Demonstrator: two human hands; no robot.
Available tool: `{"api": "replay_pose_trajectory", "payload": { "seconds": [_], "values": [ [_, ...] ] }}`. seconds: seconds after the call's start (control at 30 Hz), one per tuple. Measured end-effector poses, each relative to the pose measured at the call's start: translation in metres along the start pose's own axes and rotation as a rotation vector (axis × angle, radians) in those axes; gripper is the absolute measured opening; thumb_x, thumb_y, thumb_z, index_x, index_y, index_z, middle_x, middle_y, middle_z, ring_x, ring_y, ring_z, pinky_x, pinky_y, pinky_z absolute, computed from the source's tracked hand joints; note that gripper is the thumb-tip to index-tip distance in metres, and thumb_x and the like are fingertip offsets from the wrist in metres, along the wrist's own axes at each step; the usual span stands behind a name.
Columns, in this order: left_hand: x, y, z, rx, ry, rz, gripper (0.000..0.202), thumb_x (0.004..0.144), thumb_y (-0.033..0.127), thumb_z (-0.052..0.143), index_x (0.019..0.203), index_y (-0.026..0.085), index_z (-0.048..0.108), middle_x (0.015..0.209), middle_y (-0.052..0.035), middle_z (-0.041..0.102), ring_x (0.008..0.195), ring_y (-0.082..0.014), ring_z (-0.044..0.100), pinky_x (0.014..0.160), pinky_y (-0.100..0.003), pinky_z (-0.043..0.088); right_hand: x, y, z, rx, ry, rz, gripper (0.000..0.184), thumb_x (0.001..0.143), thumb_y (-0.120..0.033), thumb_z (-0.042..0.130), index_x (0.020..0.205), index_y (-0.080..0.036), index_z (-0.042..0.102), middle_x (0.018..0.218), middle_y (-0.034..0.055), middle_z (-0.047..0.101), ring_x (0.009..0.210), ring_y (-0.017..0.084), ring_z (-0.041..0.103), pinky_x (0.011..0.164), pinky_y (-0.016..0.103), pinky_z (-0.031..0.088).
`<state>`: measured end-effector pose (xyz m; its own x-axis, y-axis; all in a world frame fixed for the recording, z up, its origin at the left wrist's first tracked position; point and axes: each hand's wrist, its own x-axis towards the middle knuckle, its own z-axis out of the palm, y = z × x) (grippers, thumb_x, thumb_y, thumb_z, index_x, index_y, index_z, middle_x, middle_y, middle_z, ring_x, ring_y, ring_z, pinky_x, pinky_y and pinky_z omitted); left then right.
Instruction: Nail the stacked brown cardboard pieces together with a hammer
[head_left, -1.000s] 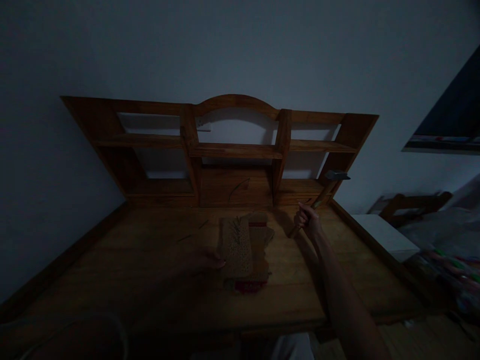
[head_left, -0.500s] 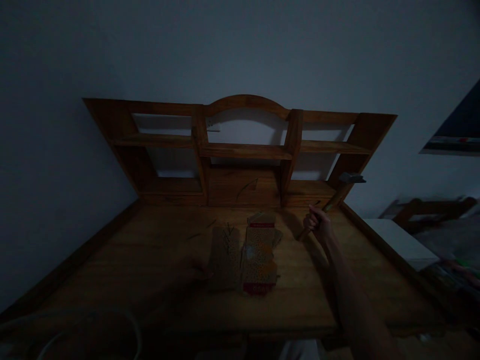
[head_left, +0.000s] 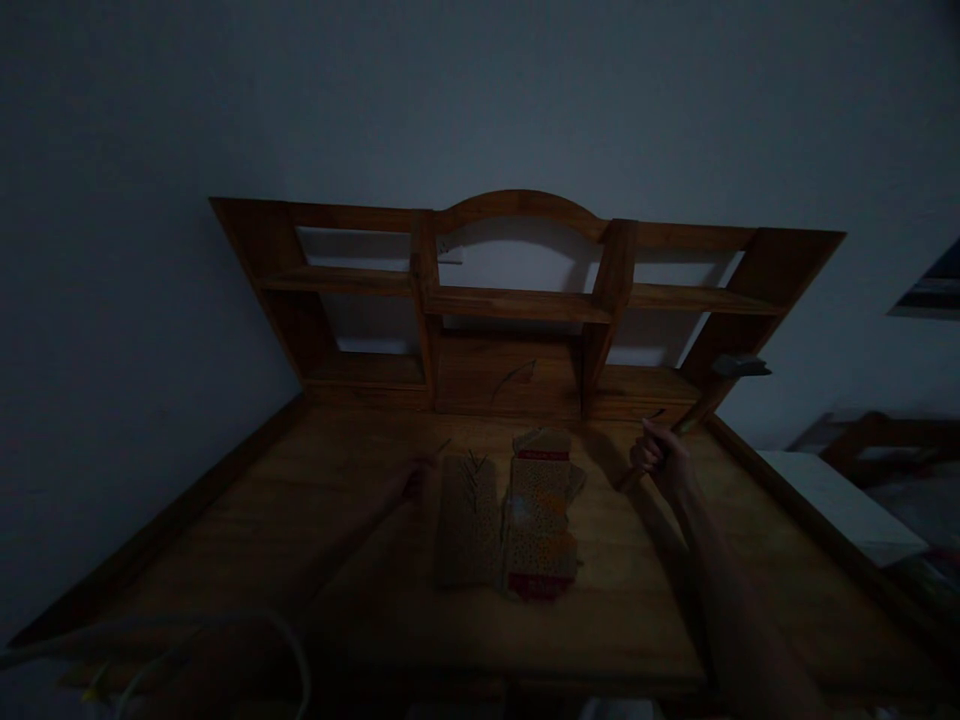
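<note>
My right hand is wrapped round the wooden handle of a hammer, raised with its metal head up and to the right. On the desk, left of the cardboard, my left hand is dark, its fingers curled down; whatever they grip is hidden. A thin dark nail-like piece lies just beyond those fingers. Several similar thin pieces rest on the left panel of an unfolded cardboard box. Its right panel is printed in orange and red.
A wooden desk has a shelf unit along its back. A thin curved dark strip is at the middle back panel. A pale cable or hoop loops at lower left. A white surface stands to the right.
My left hand has moved forward from the cardboard's left edge to the loose thin pieces, covering one of them. The hammer stays raised in my right hand. The view has turned slightly left.
</note>
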<state>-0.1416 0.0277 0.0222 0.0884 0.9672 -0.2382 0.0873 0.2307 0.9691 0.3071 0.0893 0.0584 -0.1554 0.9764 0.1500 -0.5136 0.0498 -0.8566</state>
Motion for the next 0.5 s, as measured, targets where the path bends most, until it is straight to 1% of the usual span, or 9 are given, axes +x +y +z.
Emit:
{"api": "replay_pose_trajectory", "payload": {
  "seconds": [0.03, 0.07, 0.1, 0.13, 0.2, 0.23, 0.3, 0.37, 0.5],
  "values": [
    [0.008, 0.004, 0.003, -0.037, 0.015, 0.029, 0.043, 0.066, 0.04, 0.047, 0.096, 0.008, 0.044, 0.054, 0.0051, 0.024, 0.046, -0.0062, 0.025, 0.045, -0.02, 0.024, 0.0, 0.0, 0.0, -0.001, 0.006, 0.0, 0.049, 0.085, -0.03, 0.056, 0.052, -0.016, 0.023, 0.048, -0.0018, 0.008, 0.038, 0.01, 0.014, 0.041, 0.029, 0.009],
    [0.014, 0.008, 0.007, -0.1, 0.059, 0.199, 0.044, 0.071, 0.042, 0.05, 0.097, 0.007, 0.046, 0.06, 0.0021, 0.036, 0.052, -0.0066, 0.036, 0.051, -0.02, 0.031, 0.0, 0.001, 0.001, 0.0, 0.012, -0.004, 0.047, 0.084, -0.029, 0.057, 0.054, -0.016, 0.023, 0.049, -0.002, 0.008, 0.039, 0.01, 0.014, 0.041, 0.029, 0.01],
    [0.019, 0.011, 0.011, -0.082, 0.071, 0.317, 0.042, 0.074, 0.042, 0.053, 0.095, 0.006, 0.049, 0.071, -0.0025, 0.048, 0.063, -0.0083, 0.046, 0.062, -0.022, 0.039, 0.0, 0.001, 0.0, 0.0, 0.017, -0.008, 0.047, 0.084, -0.029, 0.058, 0.055, -0.016, 0.024, 0.05, -0.0021, 0.008, 0.039, 0.01, 0.014, 0.041, 0.029, 0.01],
    [0.022, 0.013, 0.016, -0.065, 0.074, 0.369, 0.039, 0.077, 0.041, 0.054, 0.094, 0.006, 0.05, 0.084, -0.0073, 0.055, 0.076, -0.0114, 0.053, 0.074, -0.024, 0.041, 0.0, 0.001, 0.0, 0.001, 0.022, -0.012, 0.046, 0.084, -0.028, 0.058, 0.055, -0.016, 0.024, 0.051, -0.0022, 0.008, 0.039, 0.01, 0.014, 0.04, 0.029, 0.011],
    [0.025, 0.017, 0.023, -0.034, 0.1, 0.51, 0.036, 0.084, 0.041, 0.05, 0.097, 0.007, 0.053, 0.102, -0.0116, 0.058, 0.098, -0.0158, 0.054, 0.091, -0.027, 0.038, 0.0, 0.002, -0.001, 0.002, 0.03, -0.018, 0.047, 0.084, -0.029, 0.058, 0.055, -0.016, 0.023, 0.051, -0.0022, 0.008, 0.039, 0.01, 0.014, 0.04, 0.028, 0.01],
    [0.025, 0.017, 0.025, -0.026, 0.144, 0.545, 0.036, 0.085, 0.041, 0.05, 0.1, 0.008, 0.056, 0.108, -0.0106, 0.057, 0.104, -0.016, 0.052, 0.095, -0.027, 0.036, 0.0, 0.002, -0.002, 0.002, 0.032, -0.019, 0.048, 0.084, -0.029, 0.058, 0.055, -0.016, 0.023, 0.051, -0.002, 0.008, 0.039, 0.01, 0.014, 0.04, 0.028, 0.009],
    [0.023, 0.018, 0.025, 0.079, 0.214, 0.578, 0.036, 0.085, 0.041, 0.051, 0.103, 0.012, 0.062, 0.112, -0.0082, 0.056, 0.107, -0.0153, 0.051, 0.096, -0.026, 0.036, 0.0, 0.002, -0.004, 0.006, 0.031, -0.019, 0.049, 0.085, -0.031, 0.057, 0.054, -0.016, 0.022, 0.051, -0.0018, 0.008, 0.039, 0.01, 0.015, 0.04, 0.029, 0.008],
    [0.02, 0.018, 0.021, 0.194, 0.299, 0.609, 0.032, 0.081, 0.041, 0.057, 0.097, 0.015, 0.068, 0.11, -0.0067, 0.057, 0.105, -0.015, 0.051, 0.095, -0.024, 0.037, 0.001, 0.002, -0.008, 0.01, 0.023, -0.017, 0.048, 0.086, -0.031, 0.055, 0.053, -0.016, 0.022, 0.05, -0.0016, 0.007, 0.039, 0.01, 0.015, 0.04, 0.029, 0.009],
    [0.014, 0.017, 0.019, 0.186, 0.263, 0.407, 0.037, 0.072, 0.044, 0.066, 0.095, 0.015, 0.069, 0.101, -0.0067, 0.061, 0.096, -0.0162, 0.056, 0.087, -0.023, 0.042, 0.002, 0.002, -0.013, 0.016, 0.005, 0.007, 0.047, 0.088, -0.032, 0.051, 0.052, -0.017, 0.024, 0.05, -0.0012, 0.007, 0.039, 0.011, 0.017, 0.041, 0.03, 0.011]
  ]
}}
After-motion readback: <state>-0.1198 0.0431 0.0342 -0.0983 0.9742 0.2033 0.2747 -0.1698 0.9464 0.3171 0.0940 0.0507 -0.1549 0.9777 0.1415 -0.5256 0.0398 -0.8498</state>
